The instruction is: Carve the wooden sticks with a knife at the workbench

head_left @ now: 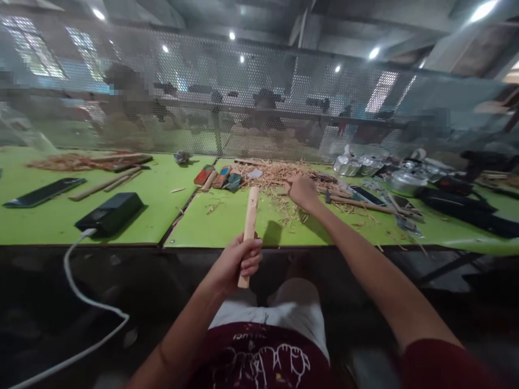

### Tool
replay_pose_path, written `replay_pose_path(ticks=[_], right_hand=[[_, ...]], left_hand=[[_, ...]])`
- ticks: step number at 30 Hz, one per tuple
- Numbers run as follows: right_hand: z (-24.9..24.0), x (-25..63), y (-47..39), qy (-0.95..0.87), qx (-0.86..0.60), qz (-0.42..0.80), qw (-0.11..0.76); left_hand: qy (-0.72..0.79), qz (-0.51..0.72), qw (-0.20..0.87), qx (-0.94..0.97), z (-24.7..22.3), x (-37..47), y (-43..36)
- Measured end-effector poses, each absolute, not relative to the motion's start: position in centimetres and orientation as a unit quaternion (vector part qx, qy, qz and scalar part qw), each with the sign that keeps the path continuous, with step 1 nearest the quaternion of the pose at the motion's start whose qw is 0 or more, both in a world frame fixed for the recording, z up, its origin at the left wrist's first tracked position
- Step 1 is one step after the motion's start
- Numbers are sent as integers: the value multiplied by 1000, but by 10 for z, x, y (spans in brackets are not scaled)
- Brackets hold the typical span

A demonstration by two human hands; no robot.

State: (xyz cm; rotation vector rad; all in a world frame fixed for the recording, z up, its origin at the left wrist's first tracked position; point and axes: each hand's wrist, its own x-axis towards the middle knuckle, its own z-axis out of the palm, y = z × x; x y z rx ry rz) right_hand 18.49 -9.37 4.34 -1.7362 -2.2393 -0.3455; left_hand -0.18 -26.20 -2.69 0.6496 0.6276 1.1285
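My left hand (pixel 247 256) is wrapped round the lower part of a pale, whittled wooden stick (pixel 252 210), held upright just in front of the table edge. The stick has a flat, smooth face and a small dark mark near its top. My right hand (pixel 303 192) reaches over the table to the heap of wood shavings (pixel 275 174). Its fingers are curled at the shavings' near side, and what they hold, if anything, is hidden. Left of the heap lie several small red, blue and green blocks or packets (pixel 222 176).
A black power brick (pixel 109 213) with a white cable (pixel 77 286) stands at left, by a phone (pixel 44 192) and sticks (pixel 103 185). At right are another phone (pixel 367 196), foil-like silver items (pixel 347 163) and a black bag (pixel 458 208). A perforated metal screen (pixel 182 119) runs behind.
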Motion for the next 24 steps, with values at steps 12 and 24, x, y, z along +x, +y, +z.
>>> replay_pose_path(ticks=[12, 24], right_hand=[[23, 141, -158, -813, -541, -172, 127], [31, 166, -84, -752, -636, -106, 138]], left_hand=[[304, 520, 731, 319, -32, 19, -268], [299, 381, 815, 318, -19, 28, -293]])
